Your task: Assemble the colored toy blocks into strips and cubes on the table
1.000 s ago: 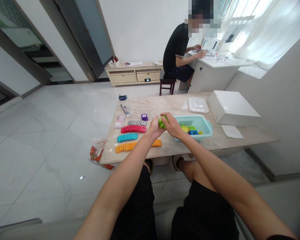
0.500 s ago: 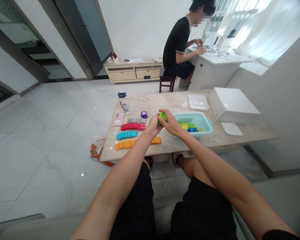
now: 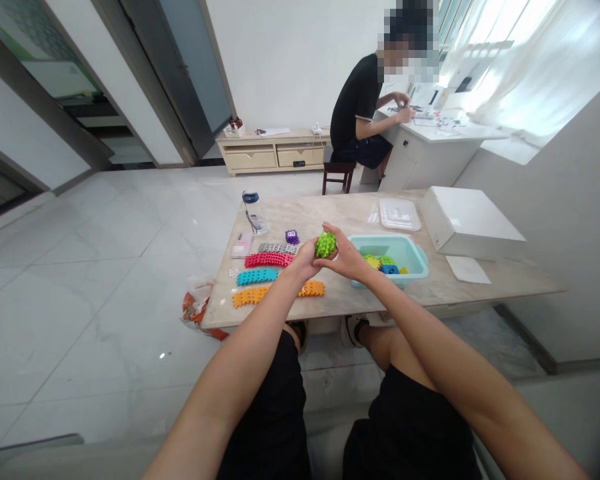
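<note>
Both my hands meet over the middle of the marble table (image 3: 340, 297), gripping a cluster of green toothed plastic tiles (image 3: 325, 245). My left hand (image 3: 304, 261) closes on it from the left and below, my right hand (image 3: 345, 257) from the right, fingers curled over its top. Below the hands lies an orange strip of joined tiles (image 3: 260, 293). A blue strip (image 3: 257, 275), a red strip (image 3: 269, 259), a grey strip (image 3: 277, 247) and a small purple piece (image 3: 292, 236) lie further back. Just right of my hands a light blue bin (image 3: 414, 257) holds loose coloured tiles.
A clear lid (image 3: 399, 213), a white box (image 3: 471, 223) and a paper sheet (image 3: 467, 269) sit on the table's right side; a water bottle (image 3: 251, 208) and a pink phone (image 3: 242, 245) on its left. A bag (image 3: 194, 305) lies on the floor. Another person (image 3: 361, 117) sits at a far desk.
My hands have turned the green tile cluster and lifted it slightly; more of it now shows between my fingers. The view shifted a little.
</note>
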{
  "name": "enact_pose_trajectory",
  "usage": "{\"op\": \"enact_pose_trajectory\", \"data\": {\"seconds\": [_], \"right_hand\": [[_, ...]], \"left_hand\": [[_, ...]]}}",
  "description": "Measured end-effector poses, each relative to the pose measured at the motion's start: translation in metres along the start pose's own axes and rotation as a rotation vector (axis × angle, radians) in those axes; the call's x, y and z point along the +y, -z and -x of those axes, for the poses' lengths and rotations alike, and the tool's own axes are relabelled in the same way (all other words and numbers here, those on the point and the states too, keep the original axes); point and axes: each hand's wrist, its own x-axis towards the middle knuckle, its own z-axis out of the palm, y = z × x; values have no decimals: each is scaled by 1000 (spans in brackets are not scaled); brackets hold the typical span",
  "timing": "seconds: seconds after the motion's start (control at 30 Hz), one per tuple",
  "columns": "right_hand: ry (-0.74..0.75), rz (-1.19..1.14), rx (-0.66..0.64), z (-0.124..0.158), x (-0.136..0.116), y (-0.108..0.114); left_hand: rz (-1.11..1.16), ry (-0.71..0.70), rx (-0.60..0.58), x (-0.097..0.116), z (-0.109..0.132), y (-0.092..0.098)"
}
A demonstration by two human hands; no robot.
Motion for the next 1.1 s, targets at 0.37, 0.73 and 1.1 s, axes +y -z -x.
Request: {"op": "enact_pose_trajectory", "data": {"seconds": [0.37,0.73,1.1], "right_hand": [[-116,17,73,0,4,1],[-147,12,173,-2,-2,9],[-201,18,164,0,1,13]], "left_hand": [[-33,43,-91,0,8,2],[-54,-2,-107,2,15,0],[-99,21,-135,0,22,-1]]}}
